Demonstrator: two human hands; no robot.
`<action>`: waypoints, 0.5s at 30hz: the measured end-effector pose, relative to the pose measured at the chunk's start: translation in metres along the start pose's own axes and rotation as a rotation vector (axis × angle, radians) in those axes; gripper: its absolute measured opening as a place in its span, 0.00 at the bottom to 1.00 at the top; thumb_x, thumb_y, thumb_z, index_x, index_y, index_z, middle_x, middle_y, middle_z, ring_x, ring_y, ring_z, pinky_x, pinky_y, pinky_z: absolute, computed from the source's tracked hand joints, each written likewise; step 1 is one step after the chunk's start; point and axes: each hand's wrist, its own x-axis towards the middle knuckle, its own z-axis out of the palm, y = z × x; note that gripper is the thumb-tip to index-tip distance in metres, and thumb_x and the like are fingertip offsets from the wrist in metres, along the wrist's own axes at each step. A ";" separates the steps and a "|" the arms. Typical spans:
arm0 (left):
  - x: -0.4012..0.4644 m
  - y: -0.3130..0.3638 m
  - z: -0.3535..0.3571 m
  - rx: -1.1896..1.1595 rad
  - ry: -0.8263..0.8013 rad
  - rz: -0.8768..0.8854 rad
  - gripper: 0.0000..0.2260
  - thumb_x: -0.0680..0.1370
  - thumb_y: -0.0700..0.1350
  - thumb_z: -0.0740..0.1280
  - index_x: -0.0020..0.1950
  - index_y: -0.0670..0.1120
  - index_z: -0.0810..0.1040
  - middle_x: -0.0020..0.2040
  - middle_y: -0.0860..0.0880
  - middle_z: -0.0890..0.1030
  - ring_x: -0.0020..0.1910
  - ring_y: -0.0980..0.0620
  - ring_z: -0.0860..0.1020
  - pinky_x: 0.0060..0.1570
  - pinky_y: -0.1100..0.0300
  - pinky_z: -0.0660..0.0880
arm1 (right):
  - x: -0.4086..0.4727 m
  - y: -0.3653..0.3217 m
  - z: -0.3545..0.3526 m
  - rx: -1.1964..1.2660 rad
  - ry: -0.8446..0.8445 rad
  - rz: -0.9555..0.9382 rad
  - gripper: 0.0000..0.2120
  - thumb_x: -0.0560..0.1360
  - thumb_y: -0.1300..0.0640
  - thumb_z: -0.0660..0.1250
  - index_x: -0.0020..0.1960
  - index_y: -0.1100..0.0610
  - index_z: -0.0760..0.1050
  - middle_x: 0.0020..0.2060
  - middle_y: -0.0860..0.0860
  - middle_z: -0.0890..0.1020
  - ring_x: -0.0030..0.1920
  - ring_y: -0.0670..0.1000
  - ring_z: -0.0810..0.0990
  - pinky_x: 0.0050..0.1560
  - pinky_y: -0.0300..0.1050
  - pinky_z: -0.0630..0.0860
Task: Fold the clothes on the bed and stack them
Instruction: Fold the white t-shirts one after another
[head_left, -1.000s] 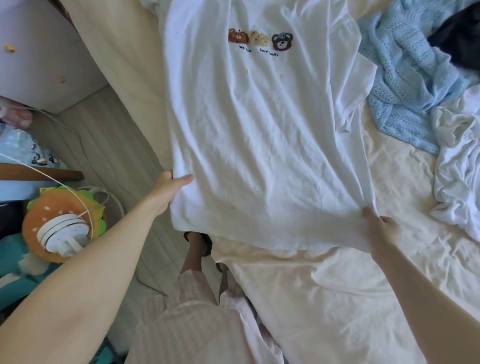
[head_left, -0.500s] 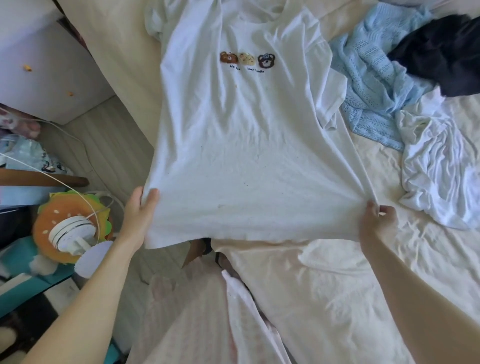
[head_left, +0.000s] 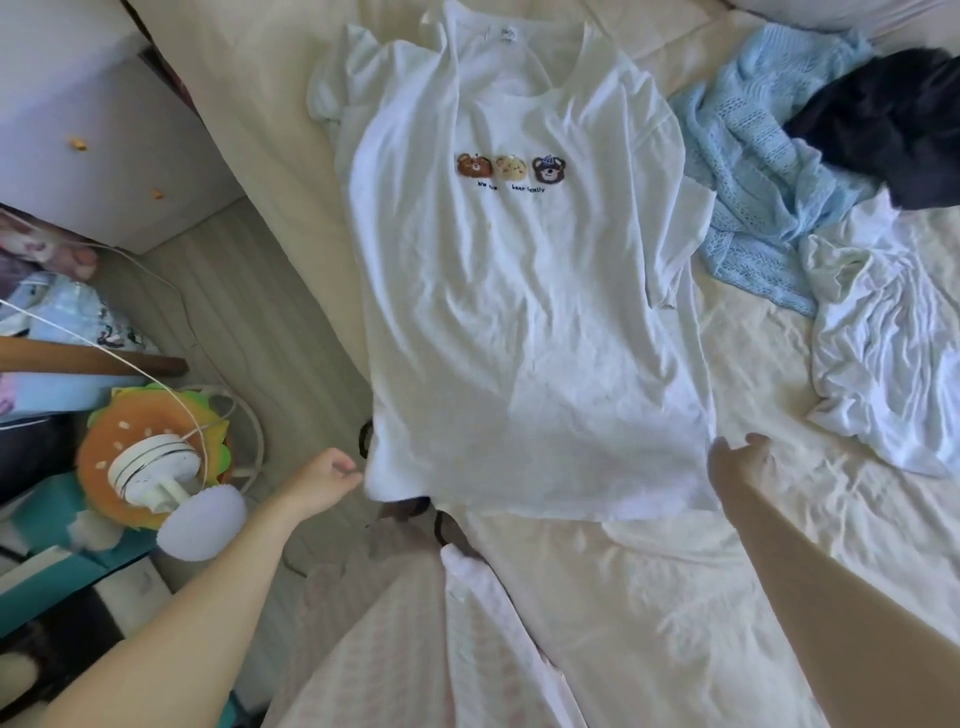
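a: what are the fingers doing?

b: the left hand (head_left: 324, 480) has its fingers loosely curled, tips just beside the near left corner of the white t-shirt (head_left: 519, 322); they hold nothing that i can see. the right hand (head_left: 740, 467) is spread and relaxed, thumb and fingers apart, right at the shirt's near right hem corner. whether skin touches cloth there, i cannot tell.

a: and the shirt itself?

b: it lies front up between the two hands and stretches away from them across the cream bed sheet (head_left: 649, 597), collar at the far end. three bear faces (head_left: 511, 167) sit in a row on the chest. its near left corner hangs past the bed's edge, over the floor.

a: what lies beyond the right hand?

b: a crumpled white garment (head_left: 883, 358), then farther off a light blue knit (head_left: 748, 171) with a dark garment (head_left: 883, 140) partly on top of it.

a: and out past the left hand?

b: down on the floor side, a burger-shaped cushion (head_left: 130, 441) with a small white fan (head_left: 161, 475) on it, and a white cabinet (head_left: 88, 114) farther away.
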 end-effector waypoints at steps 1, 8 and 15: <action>0.003 0.005 -0.003 0.008 -0.021 0.000 0.11 0.80 0.45 0.62 0.60 0.42 0.71 0.55 0.44 0.75 0.50 0.48 0.75 0.47 0.58 0.70 | -0.004 -0.009 0.004 -0.002 -0.034 -0.057 0.22 0.79 0.54 0.59 0.70 0.61 0.63 0.66 0.64 0.70 0.66 0.63 0.68 0.66 0.55 0.63; 0.039 0.066 -0.056 -0.233 0.071 0.092 0.07 0.81 0.45 0.60 0.57 0.47 0.72 0.59 0.46 0.76 0.49 0.51 0.75 0.46 0.58 0.73 | -0.049 -0.113 0.042 -0.143 -0.185 -0.571 0.25 0.80 0.52 0.57 0.75 0.57 0.58 0.72 0.57 0.64 0.72 0.57 0.61 0.71 0.55 0.59; 0.101 0.151 -0.145 -0.564 0.321 0.196 0.14 0.81 0.42 0.58 0.67 0.41 0.68 0.56 0.44 0.72 0.40 0.53 0.75 0.39 0.60 0.74 | -0.085 -0.252 0.079 -0.334 -0.185 -1.036 0.27 0.81 0.47 0.54 0.77 0.51 0.50 0.77 0.53 0.51 0.76 0.54 0.49 0.74 0.56 0.48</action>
